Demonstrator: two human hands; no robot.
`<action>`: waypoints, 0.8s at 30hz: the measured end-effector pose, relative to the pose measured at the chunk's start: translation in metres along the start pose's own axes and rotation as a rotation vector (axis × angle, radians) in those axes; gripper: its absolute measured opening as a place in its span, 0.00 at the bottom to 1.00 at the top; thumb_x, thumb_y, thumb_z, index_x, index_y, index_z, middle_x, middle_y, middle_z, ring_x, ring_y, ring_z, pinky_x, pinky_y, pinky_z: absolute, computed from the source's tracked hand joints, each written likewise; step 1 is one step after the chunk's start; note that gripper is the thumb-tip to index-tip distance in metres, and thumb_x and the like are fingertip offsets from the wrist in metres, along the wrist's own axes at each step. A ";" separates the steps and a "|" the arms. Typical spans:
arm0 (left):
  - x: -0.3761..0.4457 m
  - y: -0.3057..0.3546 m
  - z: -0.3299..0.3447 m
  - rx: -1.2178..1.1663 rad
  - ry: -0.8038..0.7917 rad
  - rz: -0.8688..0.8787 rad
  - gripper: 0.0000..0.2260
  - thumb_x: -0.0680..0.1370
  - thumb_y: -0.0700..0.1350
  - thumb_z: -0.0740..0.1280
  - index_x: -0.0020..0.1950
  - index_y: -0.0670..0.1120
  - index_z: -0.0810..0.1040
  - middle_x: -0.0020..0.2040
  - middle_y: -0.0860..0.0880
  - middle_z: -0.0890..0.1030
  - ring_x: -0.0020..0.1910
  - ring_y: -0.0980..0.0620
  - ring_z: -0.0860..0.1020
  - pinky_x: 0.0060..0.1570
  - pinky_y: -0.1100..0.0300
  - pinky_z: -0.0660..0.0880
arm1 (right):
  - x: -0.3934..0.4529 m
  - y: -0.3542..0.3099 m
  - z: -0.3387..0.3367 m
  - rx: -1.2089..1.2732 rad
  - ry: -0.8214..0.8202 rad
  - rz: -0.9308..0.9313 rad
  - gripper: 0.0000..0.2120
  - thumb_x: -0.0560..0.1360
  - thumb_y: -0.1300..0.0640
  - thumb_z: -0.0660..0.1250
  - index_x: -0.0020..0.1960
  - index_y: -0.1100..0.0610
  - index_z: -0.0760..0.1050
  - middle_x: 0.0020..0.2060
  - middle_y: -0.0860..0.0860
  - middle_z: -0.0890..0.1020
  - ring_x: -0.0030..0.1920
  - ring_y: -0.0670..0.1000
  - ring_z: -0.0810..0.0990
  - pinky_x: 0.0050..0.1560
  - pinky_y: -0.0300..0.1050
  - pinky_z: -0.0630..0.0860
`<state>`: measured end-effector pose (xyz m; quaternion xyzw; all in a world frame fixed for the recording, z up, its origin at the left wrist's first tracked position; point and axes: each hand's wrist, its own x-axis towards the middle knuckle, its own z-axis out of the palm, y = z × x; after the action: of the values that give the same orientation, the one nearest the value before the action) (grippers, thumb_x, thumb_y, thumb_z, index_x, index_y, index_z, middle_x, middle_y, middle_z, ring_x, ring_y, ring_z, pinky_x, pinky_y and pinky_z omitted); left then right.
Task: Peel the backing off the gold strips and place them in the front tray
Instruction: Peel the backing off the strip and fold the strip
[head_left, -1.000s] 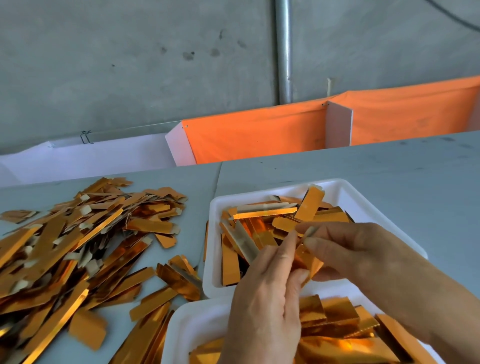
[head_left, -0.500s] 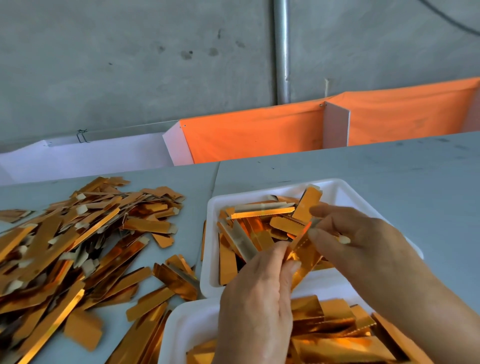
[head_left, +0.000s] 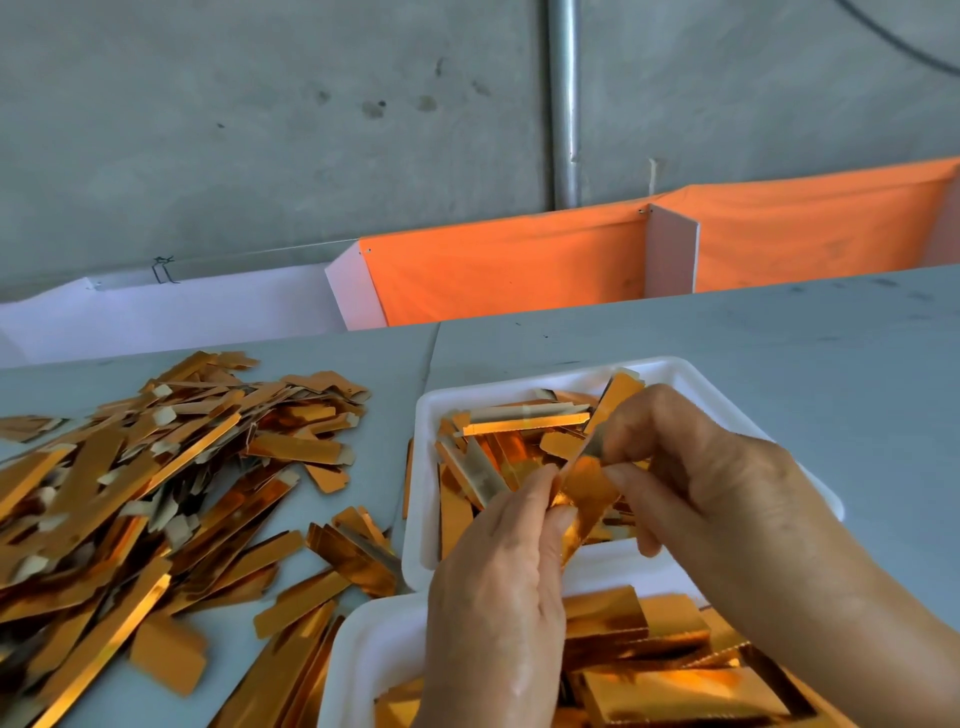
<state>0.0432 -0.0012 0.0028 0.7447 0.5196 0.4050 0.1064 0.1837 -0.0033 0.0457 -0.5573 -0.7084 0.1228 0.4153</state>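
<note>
Your left hand and right hand both pinch one gold strip, held above the near edge of the front tray. The right fingertips grip a pale backing tab, apparently partly lifted. Recommendation: peel slowly along the strip's length, keeping the left pinch firm near the peel line, lest the foil crease or tear.

Small workshop — bare concrete wall, metal pipe, grey worktable, orange cloth partition, heaps of gold strips and white trays — piecework bench.
</note>
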 end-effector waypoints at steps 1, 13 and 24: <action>0.000 0.000 0.000 -0.010 -0.002 -0.002 0.30 0.72 0.63 0.43 0.68 0.59 0.69 0.53 0.63 0.78 0.51 0.64 0.76 0.51 0.72 0.70 | 0.001 0.001 -0.001 0.058 -0.034 0.021 0.11 0.74 0.60 0.68 0.41 0.44 0.73 0.29 0.41 0.78 0.30 0.43 0.77 0.35 0.30 0.71; 0.001 0.002 -0.001 -0.050 0.007 0.078 0.27 0.74 0.62 0.48 0.65 0.55 0.75 0.49 0.62 0.79 0.46 0.63 0.77 0.50 0.71 0.71 | 0.007 0.008 -0.007 0.403 -0.112 0.150 0.07 0.70 0.59 0.72 0.40 0.46 0.82 0.27 0.46 0.80 0.25 0.41 0.76 0.30 0.28 0.69; -0.002 0.001 0.001 0.037 -0.078 0.117 0.30 0.74 0.68 0.44 0.74 0.61 0.58 0.50 0.61 0.73 0.49 0.62 0.73 0.47 0.70 0.71 | 0.004 0.005 -0.012 -0.069 -0.137 -0.089 0.04 0.74 0.57 0.69 0.46 0.48 0.80 0.35 0.41 0.74 0.40 0.38 0.75 0.41 0.31 0.70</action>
<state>0.0441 -0.0029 0.0022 0.7908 0.4781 0.3716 0.0892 0.1956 -0.0015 0.0523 -0.5297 -0.7630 0.1177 0.3513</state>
